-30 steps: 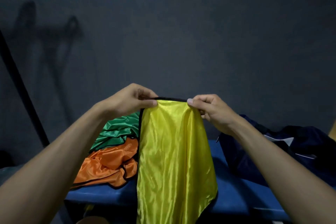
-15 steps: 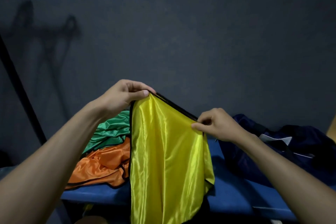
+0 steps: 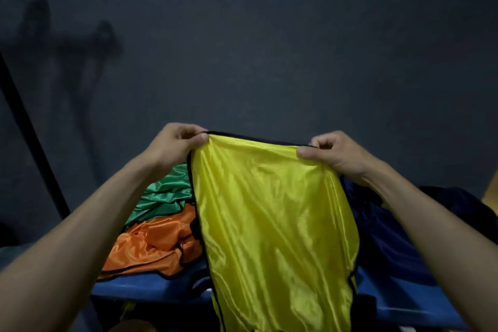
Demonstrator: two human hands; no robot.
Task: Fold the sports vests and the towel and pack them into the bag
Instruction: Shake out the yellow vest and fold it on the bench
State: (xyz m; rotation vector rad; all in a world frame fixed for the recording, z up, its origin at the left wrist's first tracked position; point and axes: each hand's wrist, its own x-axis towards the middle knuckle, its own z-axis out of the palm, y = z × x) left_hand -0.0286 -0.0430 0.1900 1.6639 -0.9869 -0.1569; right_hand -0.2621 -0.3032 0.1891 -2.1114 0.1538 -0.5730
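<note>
Early days, I'd say: both hands, left (image 3: pixel 172 144) and right (image 3: pixel 331 155), pinch the yellow vest (image 3: pixel 272 213) up by its top edge, while the green (image 3: pixel 164 194) and orange (image 3: pixel 153 245) vests lie unfolded beside the bag (image 3: pixel 390 237).

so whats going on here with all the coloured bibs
A person is holding up a yellow sports vest by its black-trimmed top edge, the left hand pinching one corner and the right hand the other, so it hangs spread in front of a blue bench. A green vest and an orange vest lie crumpled and unfolded on the bench to the left. A dark navy bag sits to the right. No towel is visible.
</note>
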